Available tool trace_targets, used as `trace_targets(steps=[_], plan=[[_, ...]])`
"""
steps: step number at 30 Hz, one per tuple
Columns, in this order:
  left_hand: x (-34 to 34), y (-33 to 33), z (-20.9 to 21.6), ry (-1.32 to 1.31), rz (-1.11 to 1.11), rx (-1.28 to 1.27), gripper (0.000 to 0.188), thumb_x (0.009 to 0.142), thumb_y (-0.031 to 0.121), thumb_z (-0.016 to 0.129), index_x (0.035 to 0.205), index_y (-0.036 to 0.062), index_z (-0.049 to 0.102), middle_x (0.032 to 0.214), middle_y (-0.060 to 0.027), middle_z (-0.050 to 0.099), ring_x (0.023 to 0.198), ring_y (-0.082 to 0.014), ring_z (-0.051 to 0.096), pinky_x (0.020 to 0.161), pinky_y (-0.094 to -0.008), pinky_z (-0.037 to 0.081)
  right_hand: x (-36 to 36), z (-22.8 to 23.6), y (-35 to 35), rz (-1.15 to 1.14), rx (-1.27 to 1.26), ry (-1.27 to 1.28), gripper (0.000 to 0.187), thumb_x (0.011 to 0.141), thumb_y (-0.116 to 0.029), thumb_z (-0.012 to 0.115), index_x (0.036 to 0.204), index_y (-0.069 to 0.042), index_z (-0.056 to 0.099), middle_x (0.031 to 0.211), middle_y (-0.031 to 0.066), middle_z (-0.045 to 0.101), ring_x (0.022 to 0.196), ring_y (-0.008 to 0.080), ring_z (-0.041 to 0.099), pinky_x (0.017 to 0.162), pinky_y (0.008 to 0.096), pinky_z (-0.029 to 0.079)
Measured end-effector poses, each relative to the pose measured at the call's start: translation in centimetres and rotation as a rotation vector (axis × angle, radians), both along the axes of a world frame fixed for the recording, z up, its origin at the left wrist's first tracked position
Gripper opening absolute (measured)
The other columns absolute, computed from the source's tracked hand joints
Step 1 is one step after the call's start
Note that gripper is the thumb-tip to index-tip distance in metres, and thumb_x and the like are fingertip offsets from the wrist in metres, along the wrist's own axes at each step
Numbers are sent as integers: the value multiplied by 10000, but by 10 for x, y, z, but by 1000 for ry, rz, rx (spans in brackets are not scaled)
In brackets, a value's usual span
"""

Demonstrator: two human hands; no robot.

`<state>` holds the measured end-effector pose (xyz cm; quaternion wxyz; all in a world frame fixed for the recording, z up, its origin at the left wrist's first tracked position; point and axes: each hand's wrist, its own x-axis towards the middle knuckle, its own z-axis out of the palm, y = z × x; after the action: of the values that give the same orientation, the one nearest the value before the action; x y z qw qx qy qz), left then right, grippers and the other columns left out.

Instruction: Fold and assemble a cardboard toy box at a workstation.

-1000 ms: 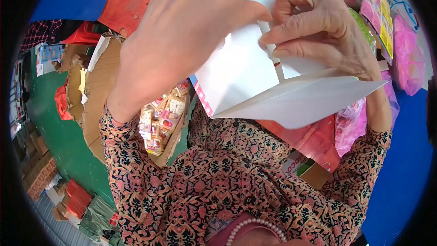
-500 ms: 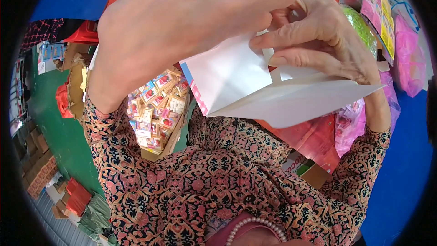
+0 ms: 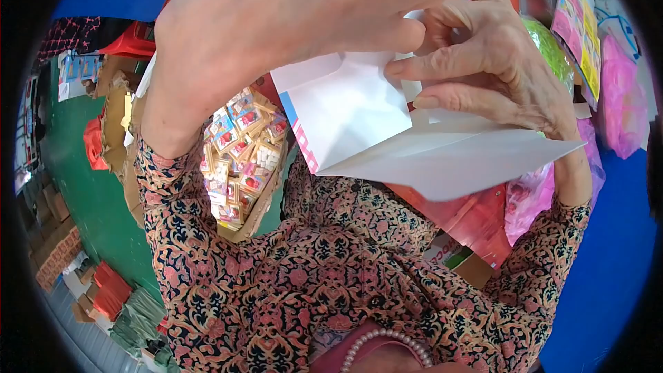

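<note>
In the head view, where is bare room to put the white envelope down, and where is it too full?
Bare patches: the green floor between the red bags and the red stacks, and the blue surface right of the pink bags. Crowded: the cardboard box of small packets below the left hand, and the packages behind the right hand, which holds the white envelope.

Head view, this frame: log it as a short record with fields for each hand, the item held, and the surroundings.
left hand: left hand raised close to the camera, fingers closed on the top of the white paper envelope
right hand: right hand pinching the envelope's upper edge, index finger laid across it
item: white, folded, with a blue and pink stripe along one edge
below: cardboard box of small colourful packets
right side: pink plastic bags
clothing: patterned floral sleeves
</note>
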<state>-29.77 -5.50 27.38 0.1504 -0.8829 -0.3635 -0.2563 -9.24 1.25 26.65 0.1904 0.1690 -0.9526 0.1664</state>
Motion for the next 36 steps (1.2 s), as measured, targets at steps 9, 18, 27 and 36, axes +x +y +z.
trace_targets(steps=[9, 18, 27, 36], plan=[[-1, -4, 29, -25, 199, -475, 276, 645, 93, 598, 491, -47, 417, 465, -171, 412, 468, -259, 434, 484, -370, 394, -11, 14, 5, -230, -8, -344, 340, 790, -318, 721, 1008, -58, 743, 765, 37, 507, 824, 217, 463, 790, 374, 366], [-9, -6, 13, -121, 90, -507, 288, 639, 64, 596, 486, -50, 380, 414, -121, 341, 393, -210, 330, 414, -357, 329, -13, 13, -4, -256, 149, -398, 499, 773, -526, 647, 1064, -134, 754, 786, 47, 461, 820, 262, 405, 813, 432, 318], [1, -6, 31, -22, 180, -623, 275, 640, 59, 605, 491, -57, 405, 419, -114, 377, 388, -198, 368, 408, -346, 339, -12, 7, -4, -259, 111, -397, 524, 741, -554, 653, 1053, -146, 760, 757, 35, 437, 819, 253, 402, 795, 420, 332], [-2, 0, 28, -10, 132, -517, 318, 678, 127, 651, 528, -66, 447, 482, -140, 436, 467, -233, 450, 496, -369, 405, -4, 13, -6, -322, -25, -400, 449, 783, -445, 685, 1075, -109, 745, 776, 19, 527, 822, 238, 415, 826, 405, 339]])
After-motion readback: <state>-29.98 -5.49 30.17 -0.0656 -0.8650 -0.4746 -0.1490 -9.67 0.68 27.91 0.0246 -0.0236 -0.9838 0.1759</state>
